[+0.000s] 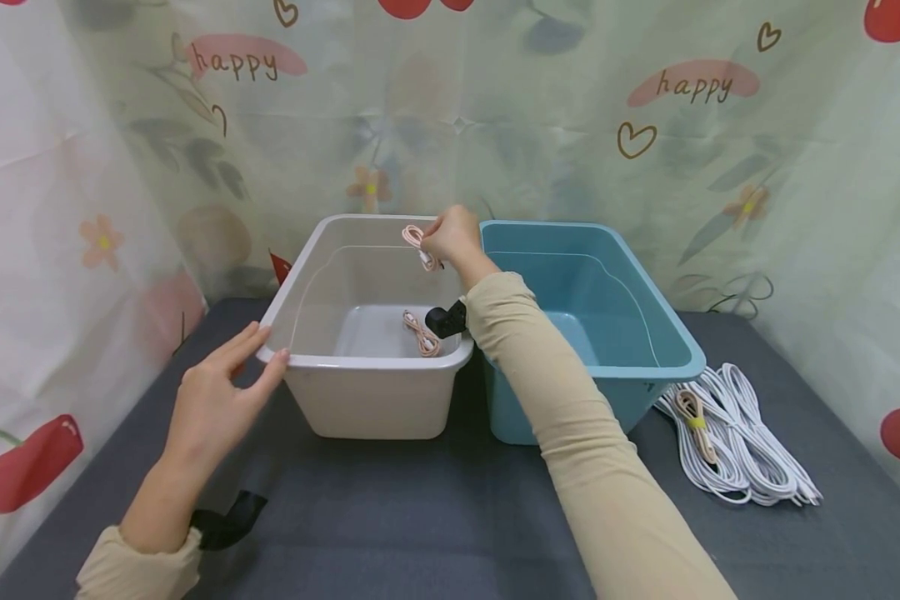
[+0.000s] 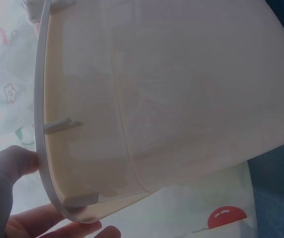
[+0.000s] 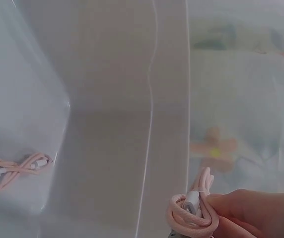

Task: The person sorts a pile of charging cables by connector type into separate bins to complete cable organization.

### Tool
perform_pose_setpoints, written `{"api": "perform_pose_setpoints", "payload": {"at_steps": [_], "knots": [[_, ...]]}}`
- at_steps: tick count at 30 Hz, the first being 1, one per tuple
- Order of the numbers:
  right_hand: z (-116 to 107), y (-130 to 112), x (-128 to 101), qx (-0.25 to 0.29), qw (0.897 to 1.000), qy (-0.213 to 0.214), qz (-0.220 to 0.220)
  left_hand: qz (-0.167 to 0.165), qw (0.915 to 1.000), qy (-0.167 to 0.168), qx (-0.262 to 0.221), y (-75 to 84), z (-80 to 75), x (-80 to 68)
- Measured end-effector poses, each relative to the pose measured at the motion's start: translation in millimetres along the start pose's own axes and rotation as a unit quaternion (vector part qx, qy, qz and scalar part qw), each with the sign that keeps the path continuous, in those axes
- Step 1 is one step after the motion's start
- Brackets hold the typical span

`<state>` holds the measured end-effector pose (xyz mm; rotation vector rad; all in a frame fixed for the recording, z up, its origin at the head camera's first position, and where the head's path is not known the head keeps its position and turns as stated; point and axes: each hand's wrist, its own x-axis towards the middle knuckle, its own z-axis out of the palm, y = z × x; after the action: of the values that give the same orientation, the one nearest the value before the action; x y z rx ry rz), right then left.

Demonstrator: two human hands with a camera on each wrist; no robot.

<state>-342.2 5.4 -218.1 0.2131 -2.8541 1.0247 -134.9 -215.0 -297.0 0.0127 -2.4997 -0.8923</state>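
Flowered plastic sheeting printed with "happy" hangs behind and on both sides of a dark grey table [image 1: 390, 517], and I work over two bins standing side by side on it. My right hand [image 1: 453, 237] reaches forward above the far right part of the white bin [image 1: 375, 400], arm stretched out in a beige sleeve, fingers pinching a coiled pink cable [image 1: 416, 239] that hangs over the bin's inside. From the right wrist view I see the coil bunched under my fingertips, its white plug showing. My left hand [image 1: 217, 400] rests on the near left corner of the white bin's rim, fingers straight and relaxed, thumb touching the rim, gripping nothing. On the white bin's floor lies a second pink cable [image 1: 422, 333], towards its right side. Just right of it, touching or almost touching, stands the blue bin [image 1: 645, 354]. Right of the blue bin, on the table, lies a bundle of white cables [image 1: 742, 442].
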Motion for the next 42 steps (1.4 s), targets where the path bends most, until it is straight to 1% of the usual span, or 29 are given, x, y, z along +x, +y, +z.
{"api": "perform_pose_setpoints", "payload": {"at_steps": [4,8,16,21,25,27,33,42], "knots": [[2,3,1,-0.005,1.0,-0.009,-0.001,0.002,1.0,0.003,0.001,0.1,-0.2,0.2],[4,4,1,-0.014,1.0,-0.007,0.002,0.001,1.0,0.001,0.001,0.7,-0.3,0.1],[3,5,1,-0.002,1.0,0.005,0.027,-0.002,1.0,-0.006,0.0,1.4,-1.6,-0.1],[1,6,3,-0.005,0.999,-0.006,0.035,-0.003,1.0,-0.007,-0.002,1.3,-1.7,0.1],[0,6,3,-0.006,0.999,-0.014,0.03,-0.002,1.0,-0.004,-0.003,1.0,-1.0,-0.1],[-2,6,2,0.004,0.999,-0.021,0.028,-0.001,1.0,-0.003,-0.004,0.9,-0.6,-0.3],[-16,4,-4,0.047,0.997,-0.051,0.015,-0.002,1.0,-0.004,-0.005,1.9,-0.4,-0.5],[-44,2,-7,0.075,0.993,-0.089,0.016,0.0,1.0,-0.002,0.0,1.5,-0.9,-0.5]]}}
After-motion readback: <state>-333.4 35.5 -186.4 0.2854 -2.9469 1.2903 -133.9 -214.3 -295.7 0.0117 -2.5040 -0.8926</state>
